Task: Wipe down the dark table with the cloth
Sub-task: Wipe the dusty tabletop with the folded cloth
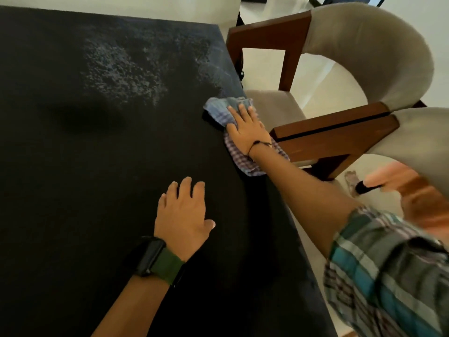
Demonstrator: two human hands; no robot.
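right hand (246, 128) lies flat, fingers straight, pressing the checked cloth (237, 139) at the right edge of the dark table (73, 166). left hand (182, 215) rests open, palm down, nearer on the tabletop, watch (151, 257) on its wrist. pale damp patches (121, 69) show farther back. two cushioned chairs (364, 57) stand just beside that edge.

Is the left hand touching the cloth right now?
Apart. In the head view the left hand rests flat on the dark table, with bare tabletop between it and the cloth under the right hand.
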